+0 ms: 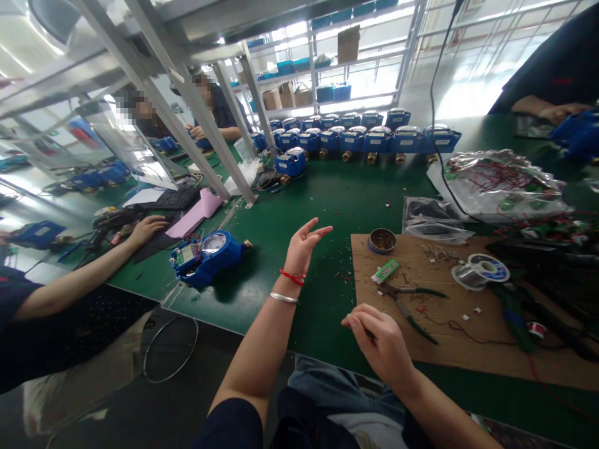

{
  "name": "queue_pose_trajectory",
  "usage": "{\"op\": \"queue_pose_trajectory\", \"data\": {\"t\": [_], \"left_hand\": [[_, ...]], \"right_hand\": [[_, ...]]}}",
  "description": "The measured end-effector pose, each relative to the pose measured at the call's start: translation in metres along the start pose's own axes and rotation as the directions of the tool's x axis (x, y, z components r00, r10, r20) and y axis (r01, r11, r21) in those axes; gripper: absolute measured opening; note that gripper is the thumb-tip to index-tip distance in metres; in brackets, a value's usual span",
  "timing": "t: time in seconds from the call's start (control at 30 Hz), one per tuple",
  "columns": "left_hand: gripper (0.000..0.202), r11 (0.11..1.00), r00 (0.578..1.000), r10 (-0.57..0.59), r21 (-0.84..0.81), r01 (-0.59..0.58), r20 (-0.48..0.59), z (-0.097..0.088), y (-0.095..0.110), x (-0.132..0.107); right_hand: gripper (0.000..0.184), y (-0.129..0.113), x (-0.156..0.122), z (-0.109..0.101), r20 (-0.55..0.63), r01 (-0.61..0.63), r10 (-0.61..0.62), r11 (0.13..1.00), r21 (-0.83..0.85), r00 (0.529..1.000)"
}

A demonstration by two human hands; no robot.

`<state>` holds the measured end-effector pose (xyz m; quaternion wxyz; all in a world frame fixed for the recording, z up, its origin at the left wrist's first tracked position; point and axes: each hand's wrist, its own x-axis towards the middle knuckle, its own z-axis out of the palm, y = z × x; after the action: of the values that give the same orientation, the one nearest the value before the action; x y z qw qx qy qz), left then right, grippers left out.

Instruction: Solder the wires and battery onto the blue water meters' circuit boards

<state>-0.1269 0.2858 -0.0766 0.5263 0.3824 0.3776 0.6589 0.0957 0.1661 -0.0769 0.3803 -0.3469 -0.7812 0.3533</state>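
Note:
My left hand (303, 248) is raised over the green table with its fingers stretched out and apart, holding nothing I can see. A red cord and a silver bangle circle that wrist. My right hand (380, 342) is curled closed near the table's front edge, beside the cardboard sheet (452, 349); whatever its fingers may hold is hidden. Pliers (400, 299) with green handles lie on the cardboard to the right of that hand. Around them are a green-and-white small box (385, 270), a round tin (382, 241) of dark bits and a spool of solder wire (481, 272).
An opened blue meter (208, 257) sits left of my left hand. Several blue meters (377, 138) stand in rows at the back. Bagged wired parts (508, 181) lie at right. A co-worker's arm (93, 265) reaches in from the left; metal posts (196, 106) rise there.

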Motion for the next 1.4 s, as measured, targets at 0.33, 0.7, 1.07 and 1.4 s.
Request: {"op": "queue_pose_trajectory", "data": {"t": [0.33,0.7,1.07,1.4], "left_hand": [[0.060,0.992,1.000,-0.026,-0.123,0.028,0.017,0.0004,0.0030,-0.0008],[0.066,0.997,1.000,-0.021,-0.073,0.020,-0.009,0.0017,0.0026,-0.0005],[0.065,0.994,0.999,-0.032,-0.108,0.032,0.008,0.0032,0.0061,-0.0019],[0.063,0.993,0.998,-0.056,-0.107,0.055,-0.007,0.0044,0.0072,-0.0017]], "right_hand": [[0.026,0.0018,-0.0009,0.0006,0.008,-0.002,0.002,1.000,-0.004,1.000],[0.026,0.0010,-0.0010,0.0014,0.009,-0.004,0.005,1.000,-0.025,1.000],[0.024,0.0017,-0.0018,0.0020,0.010,-0.002,0.002,1.000,-0.014,1.000],[0.023,0.0026,-0.0010,0.0018,-0.008,0.018,-0.018,1.000,0.003,1.000]]}}
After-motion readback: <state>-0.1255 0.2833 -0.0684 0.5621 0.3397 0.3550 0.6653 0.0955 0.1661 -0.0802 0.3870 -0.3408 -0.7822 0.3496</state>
